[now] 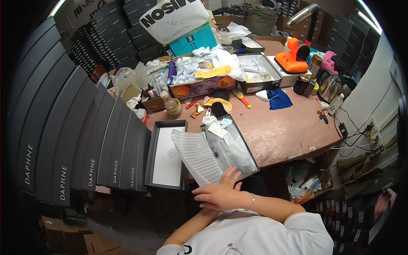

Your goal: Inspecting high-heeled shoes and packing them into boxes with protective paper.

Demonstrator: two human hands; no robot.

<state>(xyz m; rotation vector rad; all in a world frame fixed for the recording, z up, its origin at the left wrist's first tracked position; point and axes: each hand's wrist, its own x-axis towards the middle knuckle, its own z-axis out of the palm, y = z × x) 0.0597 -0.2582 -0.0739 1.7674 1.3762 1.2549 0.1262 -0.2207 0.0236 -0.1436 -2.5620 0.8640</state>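
My forearms cross near the table's front edge, the right over the left. My right hand (217,196) points left with its fingers apart, beside the lower end of a white ribbed packing sheet (196,154). Partly hidden beneath it, my left hand (231,175) reaches up with fingers stretched at the near end of an open dark shoebox (251,158). Inside that box lies something wrapped in whitish translucent paper (231,146), with a white tag (217,129) on top. The ribbed sheet leans over the box's left side. Left of it sits a dark box lid (165,181) with a white inside.
Tall stacks of dark shoeboxes (85,140) stand close on the left. A carton of crumpled paper (202,88), a glass jar (173,108), a red-and-yellow brush (242,98), a blue cloth (280,99) and an orange device (292,59) occupy the table's far part.
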